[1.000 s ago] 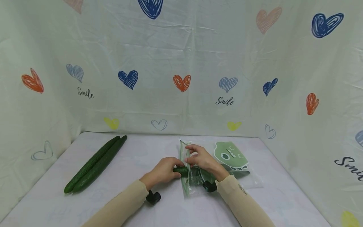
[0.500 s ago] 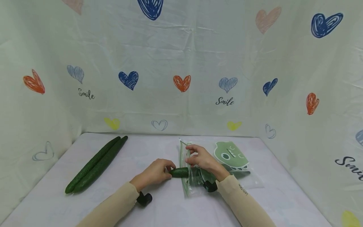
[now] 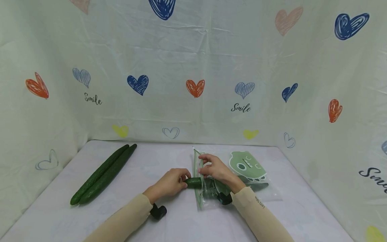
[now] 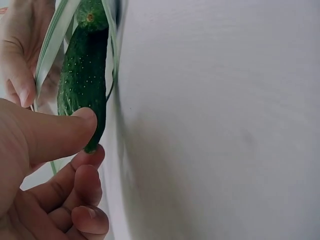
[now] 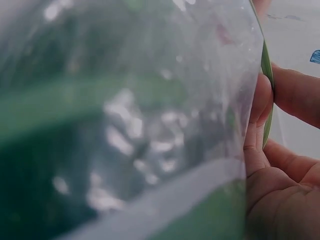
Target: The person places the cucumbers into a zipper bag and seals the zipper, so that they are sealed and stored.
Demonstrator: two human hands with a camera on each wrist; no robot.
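In the head view, a clear zip bag [image 3: 273,194] with a green cartoon print lies flat at the right. A cucumber [image 3: 194,183] pokes out of its mouth toward the left, the rest inside. My left hand [image 3: 170,183] pinches the cucumber's tip between thumb and index finger, as the left wrist view shows, with the other fingers curled below. The end of a second cucumber [image 4: 91,16] shows just inside the bag mouth there. My right hand [image 3: 217,170] pinches the green-edged upper lip of the bag, holding it raised; clear plastic fills most of the right wrist view.
Two long cucumbers [image 3: 104,174] lie side by side at the left of the white-covered table [image 3: 151,158]. A cloth printed with hearts [image 3: 195,50] hangs behind and along both sides. Black wrist cameras [image 3: 158,212] sit under the sleeves.
My left hand slid left along the cucumber to its tip, then came slightly right with it. The right hand keeps its hold on the bag lip.
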